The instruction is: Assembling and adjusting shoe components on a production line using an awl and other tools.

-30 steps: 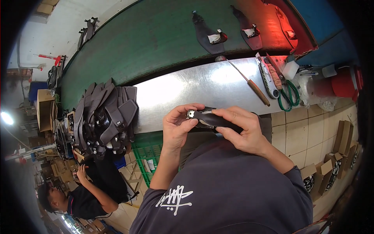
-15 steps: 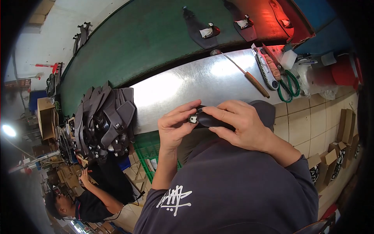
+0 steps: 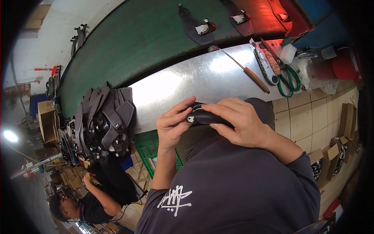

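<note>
Over the near edge of the steel bench I hold a dark sole-shaped shoe piece (image 3: 212, 118) in both hands. Its glossy black end points left and carries a small white square tip. My left hand (image 3: 173, 124) grips that end, thumb beside the white tip and fingers on the far side. My right hand (image 3: 239, 121) is closed over the middle, fingers on top and thumb along the near side. The broad rounded end comes out beyond my right wrist. A thin pale line shows along the black part near my fingertips.
A pile of similar dark pieces (image 3: 103, 121) lies at the bench's left end. A wooden-handled hammer-like tool (image 3: 255, 79), a utility knife (image 3: 265, 68) and green-handled scissors (image 3: 289, 82) lie right. More pieces (image 3: 196, 29) rest on the green belt (image 3: 136, 43). A co-worker (image 3: 95, 199) is lower left.
The held piece has turned slightly, so a pale line now shows along its black part. My right fingers have shifted a little. Both hands keep their hold.
</note>
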Motion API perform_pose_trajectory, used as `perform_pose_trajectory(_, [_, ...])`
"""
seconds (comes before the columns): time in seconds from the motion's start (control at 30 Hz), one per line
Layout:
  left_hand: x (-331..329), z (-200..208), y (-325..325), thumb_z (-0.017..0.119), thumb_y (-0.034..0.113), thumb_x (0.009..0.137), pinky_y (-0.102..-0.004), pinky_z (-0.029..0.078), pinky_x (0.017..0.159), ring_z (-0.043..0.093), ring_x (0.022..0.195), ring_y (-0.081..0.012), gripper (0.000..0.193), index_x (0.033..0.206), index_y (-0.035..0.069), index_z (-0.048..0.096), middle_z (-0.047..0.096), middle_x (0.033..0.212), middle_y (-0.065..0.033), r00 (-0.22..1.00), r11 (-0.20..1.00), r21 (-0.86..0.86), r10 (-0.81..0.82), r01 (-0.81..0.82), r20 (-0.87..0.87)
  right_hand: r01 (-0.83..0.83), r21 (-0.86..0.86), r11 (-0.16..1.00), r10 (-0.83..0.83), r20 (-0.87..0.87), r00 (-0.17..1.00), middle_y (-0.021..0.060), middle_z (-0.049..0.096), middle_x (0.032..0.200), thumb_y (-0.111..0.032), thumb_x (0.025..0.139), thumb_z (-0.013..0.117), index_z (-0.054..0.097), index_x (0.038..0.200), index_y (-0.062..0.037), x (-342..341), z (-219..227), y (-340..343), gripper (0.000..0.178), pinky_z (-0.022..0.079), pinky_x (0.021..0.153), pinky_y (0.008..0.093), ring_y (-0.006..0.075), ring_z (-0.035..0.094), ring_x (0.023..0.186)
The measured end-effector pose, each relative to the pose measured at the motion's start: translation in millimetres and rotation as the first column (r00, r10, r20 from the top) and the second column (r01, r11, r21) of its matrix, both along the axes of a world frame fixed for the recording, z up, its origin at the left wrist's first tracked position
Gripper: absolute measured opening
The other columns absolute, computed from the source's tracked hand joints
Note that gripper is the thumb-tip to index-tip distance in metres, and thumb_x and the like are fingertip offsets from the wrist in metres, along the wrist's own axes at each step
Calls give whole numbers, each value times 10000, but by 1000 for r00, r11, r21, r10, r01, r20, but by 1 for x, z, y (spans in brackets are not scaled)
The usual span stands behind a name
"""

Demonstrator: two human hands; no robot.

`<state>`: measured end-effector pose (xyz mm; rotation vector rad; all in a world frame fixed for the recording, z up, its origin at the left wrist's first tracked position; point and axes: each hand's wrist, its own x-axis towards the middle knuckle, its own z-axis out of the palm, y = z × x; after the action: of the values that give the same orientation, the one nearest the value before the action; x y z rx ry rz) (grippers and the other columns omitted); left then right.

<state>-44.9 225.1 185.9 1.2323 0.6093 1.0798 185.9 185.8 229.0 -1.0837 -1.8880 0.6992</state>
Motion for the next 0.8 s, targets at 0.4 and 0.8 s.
perform_pose_trajectory(0.4, [3,16,-8,546,-166,683,-251,499,821,590,1148,-244,444,1086,-41,683,571,1256,-282,986,996,52,-58,67,-157,1,19,1000,-4,129,992,85,575,892,-110,764,695,600,1162,-28,-5,7,-7,418,464,738,374,260,587,804])
perform_pose_trajectory(0.8, [26,22,-20,422,-109,854,-247,602,712,628,1051,-211,450,1276,-23,552,510,1347,-215,977,960,-264,34,-90,-212,56,-204,977,-81,-116,990,105,613,834,-31,761,677,666,946,-29,-8,-15,-6,186,487,658,353,290,607,731])
